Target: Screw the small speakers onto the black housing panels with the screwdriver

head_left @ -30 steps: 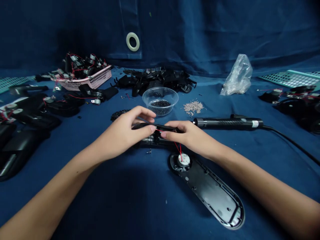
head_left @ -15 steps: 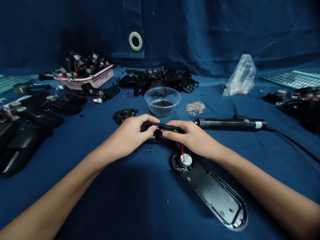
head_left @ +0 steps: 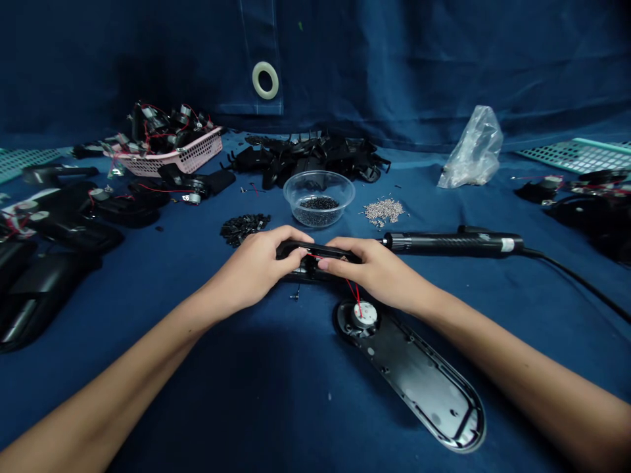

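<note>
My left hand (head_left: 269, 266) and my right hand (head_left: 369, 269) are closed on the two ends of a black plastic housing (head_left: 318, 249), thumbs on the near side. Its inside is mostly hidden by my fingers. Red wires (head_left: 353, 289) run from under my right hand to a round white-topped motor (head_left: 365, 315). That motor sits at the upper end of a long black shell (head_left: 424, 381), which lies open side up on the blue cloth. A small spring-like metal piece (head_left: 294, 295) is just below the housing, near my left hand.
A clear bowl of black screws (head_left: 319, 203) stands beyond my hands, between small black parts (head_left: 244, 226) and a heap of silver screws (head_left: 384, 211). An electric screwdriver (head_left: 453, 244) lies right. Behind are a pink basket (head_left: 197, 156), black parts (head_left: 305, 157) and a plastic bag (head_left: 473, 151).
My hands keep the same grip on the black housing. The whole view has shifted very slightly; nothing else has visibly moved.
</note>
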The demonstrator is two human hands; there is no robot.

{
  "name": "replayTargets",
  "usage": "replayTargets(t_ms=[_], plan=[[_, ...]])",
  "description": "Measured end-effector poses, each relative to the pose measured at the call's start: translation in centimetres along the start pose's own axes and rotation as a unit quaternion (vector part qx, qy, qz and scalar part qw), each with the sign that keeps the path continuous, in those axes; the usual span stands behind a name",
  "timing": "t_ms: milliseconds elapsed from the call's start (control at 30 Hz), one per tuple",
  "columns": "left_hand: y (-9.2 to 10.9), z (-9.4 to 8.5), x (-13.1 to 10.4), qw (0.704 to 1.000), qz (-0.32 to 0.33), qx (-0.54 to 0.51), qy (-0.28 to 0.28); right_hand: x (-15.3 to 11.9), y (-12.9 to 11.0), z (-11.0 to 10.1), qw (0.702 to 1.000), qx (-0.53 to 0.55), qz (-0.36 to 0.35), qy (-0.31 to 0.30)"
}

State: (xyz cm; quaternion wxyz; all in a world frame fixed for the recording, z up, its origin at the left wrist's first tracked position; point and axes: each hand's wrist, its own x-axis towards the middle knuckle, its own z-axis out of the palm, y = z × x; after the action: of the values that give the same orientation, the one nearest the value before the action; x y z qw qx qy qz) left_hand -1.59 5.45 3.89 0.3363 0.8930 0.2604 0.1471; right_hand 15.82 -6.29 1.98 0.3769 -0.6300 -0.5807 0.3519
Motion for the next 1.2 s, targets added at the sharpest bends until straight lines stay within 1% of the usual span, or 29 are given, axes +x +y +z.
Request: replayTargets(t_ms=[167, 300, 367, 500, 567, 633, 700, 833, 900, 1000, 1200], plan=[[0.1, 0.1, -0.1, 1.0, -0.002, 0.025, 0.016, -0.1, -0.1, 0.1, 1.0, -0.012, 0.012, 0.007], [0.2, 0.2, -0.3, 0.999, -0.009, 0.041, 0.023, -0.1, -0.1, 0.0, 1.0, -0.009, 0.006, 0.009], [0.1, 0.4, -0.3, 0.999, 0.0, 0.039, 0.03, -0.1, -0.1, -0.1, 1.0, -0.011, 0.001, 0.009], [0.2, 0.3, -0.3, 0.998, 0.044, 0.012, 0.037, -0.1, 0.0, -0.1, 0.999, -0.043, -0.025, 0.021], [0.5, -0.1, -0.4, 0.999, 0.032, -0.018, 0.015, -0.2, 0.0, 0.0, 0.994, -0.087, -0.052, 0.046], [0.7, -0.6, -0.4, 0.998, 0.007, -0.058, -0.009, -0.4, -0.2, 0.1, 0.981, -0.156, -0.089, 0.075], [0.8, -1.0, -0.3, 0.995, -0.007, -0.094, -0.021, -0.6, -0.5, 0.3, 0.96, -0.226, -0.127, 0.101], [0.5, -0.7, -0.2, 0.99, -0.004, -0.135, -0.028, -1.0, -0.9, 0.6, 0.923, -0.317, -0.179, 0.127], [0.3, -0.3, -0.1, 0.988, -0.004, -0.151, -0.034, -1.1, -0.9, 0.6, 0.909, -0.345, -0.194, 0.129], [0.3, 0.2, -0.1, 0.987, -0.01, -0.159, -0.03, -1.2, -1.0, 0.7, 0.897, -0.373, -0.202, 0.125], [0.5, 0.4, -0.2, 0.986, -0.036, -0.16, -0.028, -1.4, -1.2, 0.9, 0.876, -0.408, -0.226, 0.119]])
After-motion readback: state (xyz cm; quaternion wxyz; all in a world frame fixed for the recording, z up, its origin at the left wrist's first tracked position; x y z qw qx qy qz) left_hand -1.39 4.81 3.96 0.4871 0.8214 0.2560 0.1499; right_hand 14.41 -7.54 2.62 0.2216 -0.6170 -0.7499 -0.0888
